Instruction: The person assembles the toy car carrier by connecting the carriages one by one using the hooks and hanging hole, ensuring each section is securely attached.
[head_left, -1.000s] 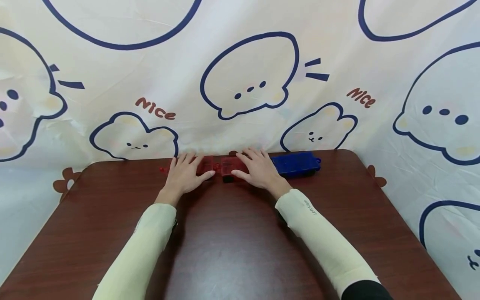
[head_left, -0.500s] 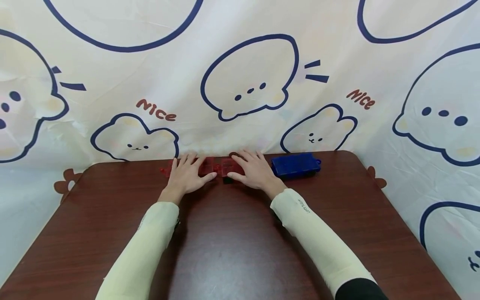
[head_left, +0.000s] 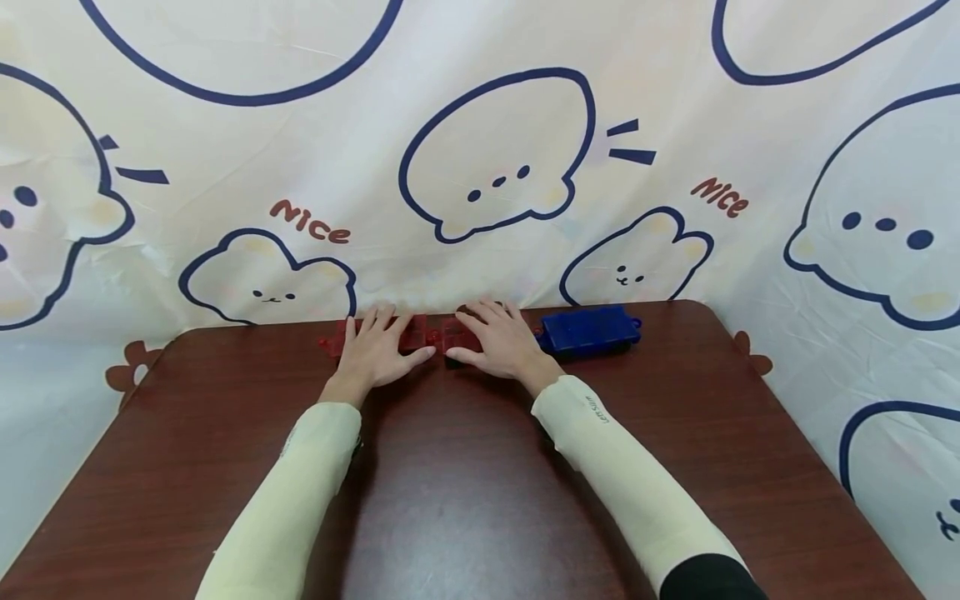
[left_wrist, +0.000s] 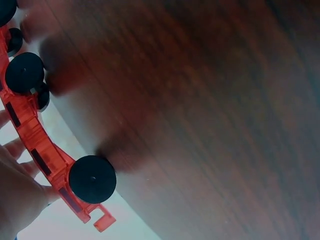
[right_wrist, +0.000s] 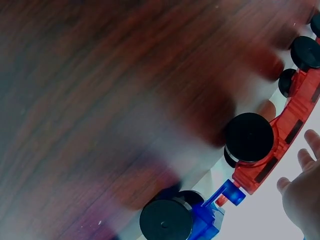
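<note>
Two red see-through toy wagons with black wheels stand end to end along the table's far edge. Over the left red wagon (head_left: 415, 332) lies my left hand (head_left: 375, 354), fingers spread across it and thumb at its near side. My right hand (head_left: 504, 343) lies spread over the right red wagon (head_left: 459, 335), covering much of it. In the right wrist view its fingers (right_wrist: 306, 159) look straight, beside the wagon's upper edge. A blue wagon (head_left: 588, 330) stands to the right, its peg-like hitch (right_wrist: 232, 192) at the red wagon's end. Whether the hitch is fully seated I cannot tell.
The brown wooden table (head_left: 465, 483) stretches from the wagons toward me. A white curtain (head_left: 495, 267) with cartoon prints hangs right behind the far edge and along both sides.
My right hand has slid a little left along the red wagon, uncovering the hitch beside the blue wagon. My left hand has shifted slightly right. The wagons look unmoved.
</note>
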